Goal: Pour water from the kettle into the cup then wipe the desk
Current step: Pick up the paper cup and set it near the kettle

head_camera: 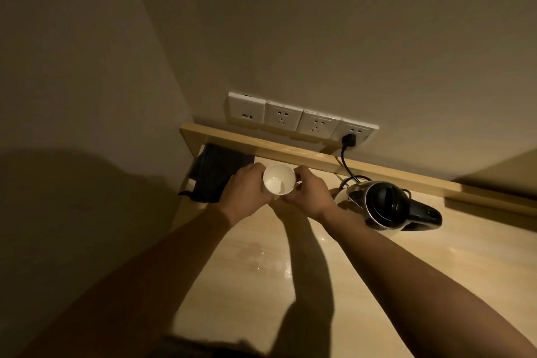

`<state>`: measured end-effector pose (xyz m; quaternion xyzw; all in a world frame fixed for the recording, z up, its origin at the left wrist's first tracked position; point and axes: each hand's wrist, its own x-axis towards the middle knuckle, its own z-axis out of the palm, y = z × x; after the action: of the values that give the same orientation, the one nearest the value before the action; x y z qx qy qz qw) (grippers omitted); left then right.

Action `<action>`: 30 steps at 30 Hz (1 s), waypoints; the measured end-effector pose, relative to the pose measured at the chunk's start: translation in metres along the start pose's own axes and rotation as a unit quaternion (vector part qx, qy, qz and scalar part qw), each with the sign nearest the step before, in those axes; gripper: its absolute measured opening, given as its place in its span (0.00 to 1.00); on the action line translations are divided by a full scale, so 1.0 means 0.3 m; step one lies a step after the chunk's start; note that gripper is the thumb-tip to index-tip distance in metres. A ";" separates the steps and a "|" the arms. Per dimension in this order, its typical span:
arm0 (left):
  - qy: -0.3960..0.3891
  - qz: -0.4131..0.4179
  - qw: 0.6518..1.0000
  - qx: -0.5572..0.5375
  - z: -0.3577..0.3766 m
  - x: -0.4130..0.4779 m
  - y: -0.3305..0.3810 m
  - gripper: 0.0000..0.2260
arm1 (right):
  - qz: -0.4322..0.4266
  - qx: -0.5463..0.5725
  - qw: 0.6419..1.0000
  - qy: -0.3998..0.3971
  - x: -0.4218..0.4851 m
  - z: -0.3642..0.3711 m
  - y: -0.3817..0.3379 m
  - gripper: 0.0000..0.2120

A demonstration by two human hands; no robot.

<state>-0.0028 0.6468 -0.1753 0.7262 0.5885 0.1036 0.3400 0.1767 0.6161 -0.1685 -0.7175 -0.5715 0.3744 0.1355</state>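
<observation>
A white cup (pixel 278 180) is held between both hands above the far left part of the wooden desk (pixel 334 285), its inside showing bare and white. My left hand (pixel 247 193) wraps its left side and my right hand (pixel 308 193) grips its right side. To the right stands a steel kettle (pixel 386 205) with a black lid and black handle, on its base, untouched. A dark cloth (pixel 213 176) lies crumpled in the desk's far left corner, just beyond my left hand.
A row of white wall sockets (pixel 302 119) sits above the desk's raised back ledge (pixel 261 145); the kettle's black cord (pixel 347 160) is plugged into the rightmost one. A wall borders the desk on the left. Faint wet patches (pixel 258 259) show on the desk between my forearms.
</observation>
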 end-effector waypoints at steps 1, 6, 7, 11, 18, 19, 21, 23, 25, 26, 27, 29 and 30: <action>-0.007 -0.007 1.000 0.001 0.008 -0.034 0.002 0.24 | -0.001 0.000 1.000 -0.001 -0.034 0.011 0.007 0.32; -0.029 -0.027 0.999 0.005 0.051 -0.189 -0.005 0.25 | 0.005 0.005 1.000 -0.002 -0.182 0.083 0.050 0.30; -0.033 -0.026 0.999 0.003 0.056 -0.212 -0.010 0.25 | 0.006 0.005 1.000 -0.001 -0.200 0.095 0.055 0.30; -0.036 -0.022 0.999 0.008 0.072 -0.271 -0.043 0.26 | 0.009 0.006 1.000 -0.002 -0.245 0.136 0.062 0.30; -0.053 -0.014 0.998 0.041 0.074 -0.284 -0.081 0.27 | 0.022 0.025 0.999 -0.006 -0.269 0.177 0.066 0.31; -0.051 -0.013 0.998 0.040 0.075 -0.285 -0.085 0.27 | 0.023 0.027 0.999 -0.005 -0.270 0.179 0.069 0.31; -0.051 -0.013 0.998 0.033 0.077 -0.293 -0.092 0.28 | 0.026 0.027 0.999 -0.002 -0.275 0.182 0.077 0.31; -0.054 -0.021 0.998 0.027 0.074 -0.307 -0.106 0.30 | 0.031 0.023 0.999 -0.001 -0.288 0.177 0.090 0.33; -0.052 -0.042 0.998 0.021 0.064 -0.330 -0.129 0.31 | 0.037 0.023 0.999 -0.001 -0.317 0.163 0.109 0.35; -0.048 -0.053 0.997 0.020 0.059 -0.343 -0.142 0.32 | 0.036 0.024 0.999 0.001 -0.338 0.151 0.121 0.36; -0.041 -0.062 0.997 0.018 0.051 -0.358 -0.151 0.33 | 0.031 0.026 0.999 0.004 -0.364 0.135 0.134 0.36; -0.026 -0.079 0.997 0.003 0.035 -0.388 -0.150 0.34 | 0.020 0.031 0.999 0.015 -0.425 0.093 0.156 0.34; -0.018 -0.081 0.997 -0.006 0.029 -0.400 -0.138 0.34 | 0.013 0.035 0.999 0.022 -0.456 0.064 0.165 0.33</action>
<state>-0.0648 0.5356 -0.1772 0.6761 0.6383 0.0664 0.3620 0.1900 0.4701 -0.1602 -0.7282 -0.5453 0.3797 0.1681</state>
